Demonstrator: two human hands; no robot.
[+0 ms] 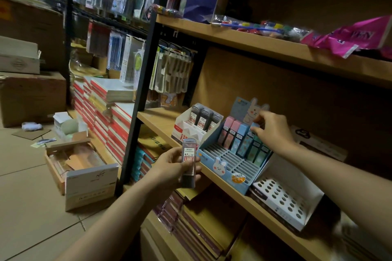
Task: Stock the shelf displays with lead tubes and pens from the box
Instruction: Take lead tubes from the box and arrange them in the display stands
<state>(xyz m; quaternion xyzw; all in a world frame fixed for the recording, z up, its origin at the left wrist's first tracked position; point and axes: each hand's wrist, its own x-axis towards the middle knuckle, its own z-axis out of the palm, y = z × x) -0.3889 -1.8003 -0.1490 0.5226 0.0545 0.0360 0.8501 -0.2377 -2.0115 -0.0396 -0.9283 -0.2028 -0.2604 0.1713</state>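
On the floor at the far left lies an open cardboard box (72, 161) (presumably the stock box, though its contents are too dim to read), on pale tiles (25, 186) among other cartons. Right of it, stacked red-edged notebooks (99, 112) lean against a black shelf upright (141, 95).

The left hand (174, 167) grips a grey 0.7 lead tube (188, 163) upright, fingers and thumb curled round its sides, held in the air just in front of the wooden shelf (157, 118). Behind it stands a white display (191, 127) with three matching grey tubes in its back row and free slots in front.

Further right, the right hand (273, 129) pinches the top of a blue patterned tube (249, 142) standing in the blue rabbit display (224, 165), whose front grooves are bare. A white tray with round holes (282, 197) sits beside it.

The tubes in the blue display stand close together and tilted, so a careless pull or push on the pinched one could topple its neighbours down the grooves. The grey tube belongs, I judge, in the white display; with eyes on the right hand it may slip or land in the wrong one

The room is dim, a stockroom with crowded hanging packets and a high shelf of paints
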